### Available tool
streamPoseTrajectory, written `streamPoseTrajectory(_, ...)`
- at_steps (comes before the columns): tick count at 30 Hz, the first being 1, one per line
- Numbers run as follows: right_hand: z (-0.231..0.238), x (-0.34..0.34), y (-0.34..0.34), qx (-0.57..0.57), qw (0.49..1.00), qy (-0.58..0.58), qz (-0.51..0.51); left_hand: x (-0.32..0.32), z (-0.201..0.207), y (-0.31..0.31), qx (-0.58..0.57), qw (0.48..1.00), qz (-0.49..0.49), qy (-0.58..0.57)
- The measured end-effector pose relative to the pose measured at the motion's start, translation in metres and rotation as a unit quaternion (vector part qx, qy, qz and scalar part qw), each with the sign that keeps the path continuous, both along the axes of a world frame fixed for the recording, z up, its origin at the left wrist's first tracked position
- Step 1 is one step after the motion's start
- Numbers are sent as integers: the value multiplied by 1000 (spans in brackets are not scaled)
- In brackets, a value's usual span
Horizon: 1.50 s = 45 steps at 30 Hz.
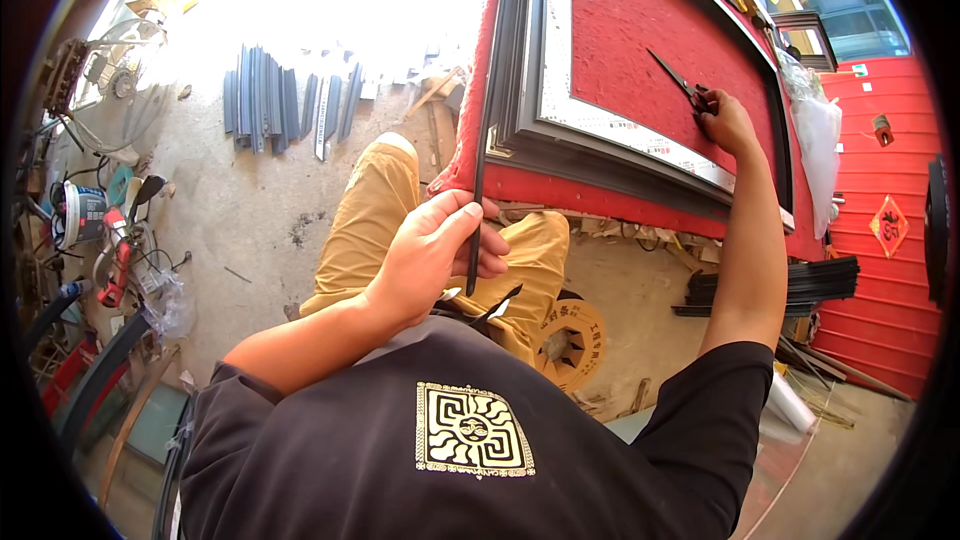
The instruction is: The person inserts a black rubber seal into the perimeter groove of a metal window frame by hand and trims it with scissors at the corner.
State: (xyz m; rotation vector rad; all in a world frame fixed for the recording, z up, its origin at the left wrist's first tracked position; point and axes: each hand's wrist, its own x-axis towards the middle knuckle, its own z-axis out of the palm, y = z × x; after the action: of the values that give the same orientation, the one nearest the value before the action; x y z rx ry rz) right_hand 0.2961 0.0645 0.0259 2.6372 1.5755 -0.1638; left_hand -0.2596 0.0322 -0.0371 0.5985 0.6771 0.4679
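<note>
Between the thumb and fingers of my left hand (440, 240) is a thin black strip (481, 155), probably rubber, its loose end hanging below the hand. The strip runs up along the outer left side of a dark grey metal frame (600, 145) with white film on its face. My right hand (728, 122) is closed round the handles of black scissors (678, 78) above the red cloth inside the frame. Their blades point away to the far left. The frame lies on a red-covered table (650, 25), in front of my knees.
Several dark profile pieces (262, 100) lie on the concrete floor at the left. A cardboard reel (575, 345) stands below the table. Black strips (790, 285) are stacked at the right, by a red corrugated wall (880, 180). A bucket (82, 215) and tools crowd the far left.
</note>
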Motion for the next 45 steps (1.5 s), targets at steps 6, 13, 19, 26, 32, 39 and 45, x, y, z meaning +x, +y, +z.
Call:
streamPoseTrajectory(6,-10,4,-14,-28,993,-116,-5,-2,-3,3,3,1000,-7,-9)
streamPoseTrajectory(13,13,-23,-33,70,984,-161,-4,-3,-3,0,12,999,19,-22)
streamPoseTrajectory(19,87,-126,-59,333,925,181,-38,-8,7,-3,53,996,66,7)
streamPoseTrajectory(26,108,-253,-143,161,927,338,8,1,2,9,63,996,58,8)
streamPoseTrajectory(32,86,-286,-169,3,922,384,57,3,1,13,82,994,60,31)
streamPoseTrajectory(39,55,-272,-183,-20,889,458,25,6,-2,13,97,992,63,46)
streamPoseTrajectory(45,16,-247,-174,-10,827,555,88,3,2,11,79,992,80,63)
